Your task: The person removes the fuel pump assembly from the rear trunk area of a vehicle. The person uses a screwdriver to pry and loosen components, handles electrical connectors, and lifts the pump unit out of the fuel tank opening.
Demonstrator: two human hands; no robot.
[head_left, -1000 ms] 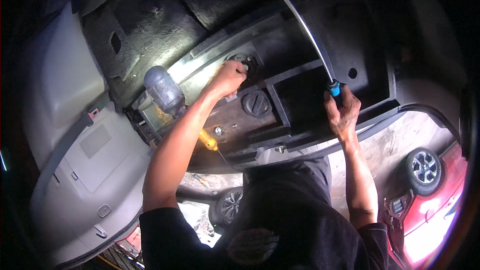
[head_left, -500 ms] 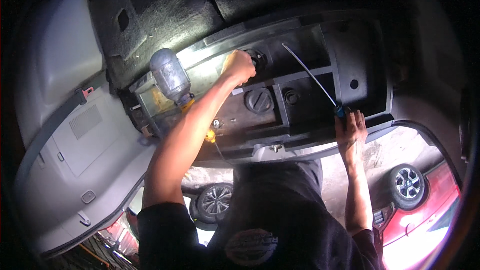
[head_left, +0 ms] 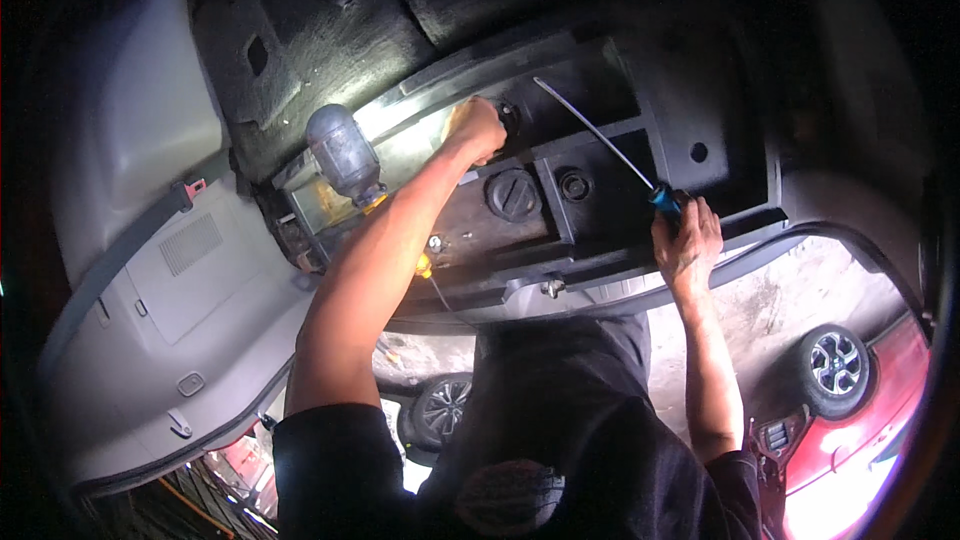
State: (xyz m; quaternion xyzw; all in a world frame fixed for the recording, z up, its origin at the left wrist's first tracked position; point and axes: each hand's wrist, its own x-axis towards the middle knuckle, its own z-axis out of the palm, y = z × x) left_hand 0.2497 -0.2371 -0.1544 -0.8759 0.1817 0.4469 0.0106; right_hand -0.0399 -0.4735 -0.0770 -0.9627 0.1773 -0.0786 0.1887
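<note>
A long screwdriver [head_left: 600,138] with a blue handle is in my right hand [head_left: 690,245], the fingers wrapped round its grip. Its thin shaft slants up to the left across the black plastic storage tray [head_left: 712,110] in the car's boot. Farther left, my left hand [head_left: 482,130] is closed at the edge of a dark round opening [head_left: 510,118]; whatever its fingers hold is hidden. Between the hands, a large black knob [head_left: 513,195] with a raised bar sits in the tray. A smaller round black fitting [head_left: 575,184] is in the compartment to its right.
A caged work lamp [head_left: 342,150] with yellow parts rests left of my left forearm. Dark carpet [head_left: 340,60] lies beyond the tray, and a metal latch [head_left: 551,288] sits on the near sill. Behind me are a loose wheel [head_left: 440,410] and a red car [head_left: 860,420].
My right hand and the screwdriver have shifted slightly up and left. My left hand stays closed at the round opening. The whole view has tilted a little.
</note>
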